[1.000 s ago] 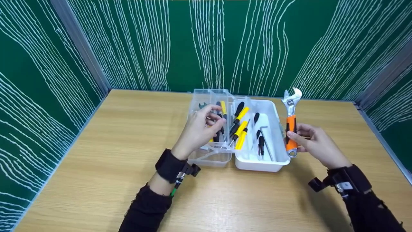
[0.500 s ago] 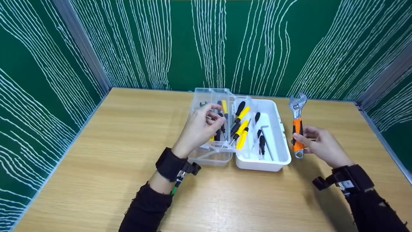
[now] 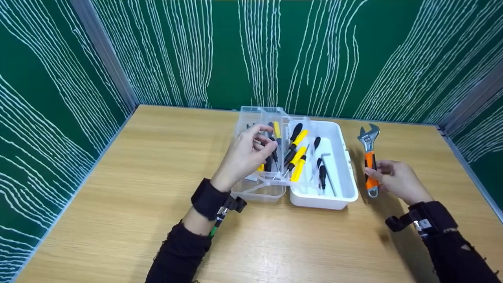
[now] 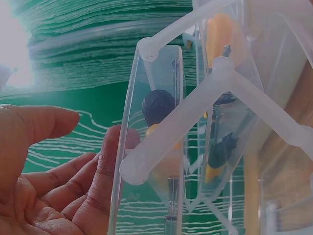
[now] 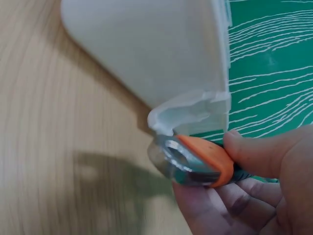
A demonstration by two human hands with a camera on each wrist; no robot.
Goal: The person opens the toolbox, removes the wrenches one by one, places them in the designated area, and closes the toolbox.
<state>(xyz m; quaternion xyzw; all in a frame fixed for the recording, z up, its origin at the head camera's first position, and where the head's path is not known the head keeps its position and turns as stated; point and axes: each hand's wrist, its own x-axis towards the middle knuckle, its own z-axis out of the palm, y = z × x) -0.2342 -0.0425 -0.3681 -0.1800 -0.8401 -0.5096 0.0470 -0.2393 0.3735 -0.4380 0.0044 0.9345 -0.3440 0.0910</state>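
Observation:
My right hand (image 3: 401, 181) grips an adjustable wrench (image 3: 370, 159) by its orange and black handle, just right of the white toolbox (image 3: 322, 202). The wrench's steel head points away from me; in the right wrist view its holed handle end (image 5: 176, 156) is beside the toolbox wall. My left hand (image 3: 245, 155) hovers over the clear plastic tray (image 3: 257, 192) at the toolbox's left, thumb and fingers apart, holding nothing. In the left wrist view one finger (image 4: 105, 166) lies behind or against the tray's clear wall (image 4: 122, 147); contact cannot be told.
Yellow-handled screwdrivers (image 3: 299, 167) and black-handled ones lie in the trays and toolbox. A hex key (image 3: 328, 173) lies on the toolbox floor. White hinge arms (image 4: 181, 122) link the trays. Green panels with white lines (image 3: 224, 59) border the wooden table (image 3: 118, 177).
My right hand has carried the wrench to the right, away from the toolbox rim, and lowered it toward the table. My left hand has stayed almost still over the tray.

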